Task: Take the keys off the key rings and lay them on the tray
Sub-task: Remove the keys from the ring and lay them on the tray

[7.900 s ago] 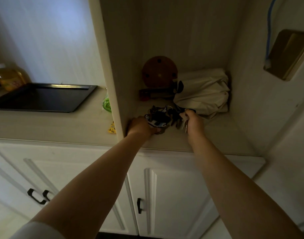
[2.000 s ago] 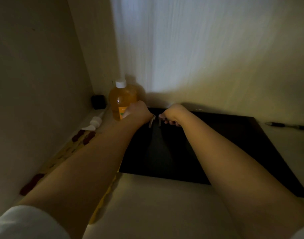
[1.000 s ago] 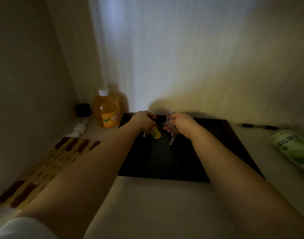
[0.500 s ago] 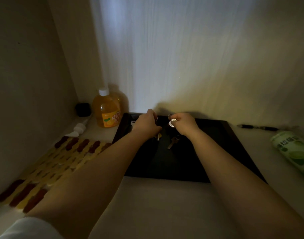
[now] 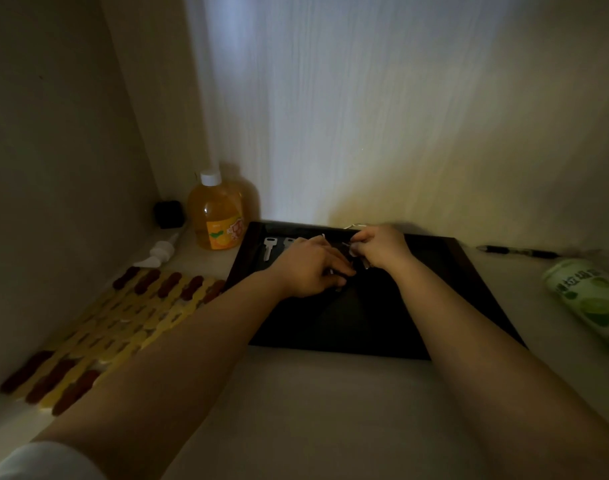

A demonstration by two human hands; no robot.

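Keys: one pale key [image 5: 268, 247] lies flat at the far left of the black tray [image 5: 469, 292], a second partly hidden beside it. Your left hand [image 5: 310, 268] presses curled fingers on the dim key bunch [image 5: 344, 268]; your right hand [image 5: 379, 245] pinches its far end.

A black tray [image 5: 469, 296] sits on a pale cream counter [image 5: 313, 410] against a whitish wall with faint vertical streaks, a silver key [image 5: 269, 247] pale against its far left corner. To the left, a yellow mat [image 5: 123, 327] of interlocked pieces edged in dark red lies near an amber-orange bottle [image 5: 218, 216] with a white cap and orange-and-yellow label. At right are a green-and-white can [image 5: 590, 299] and a black pen [image 5: 517, 252]; a white sleeve [image 5: 43, 462] shows at near left.
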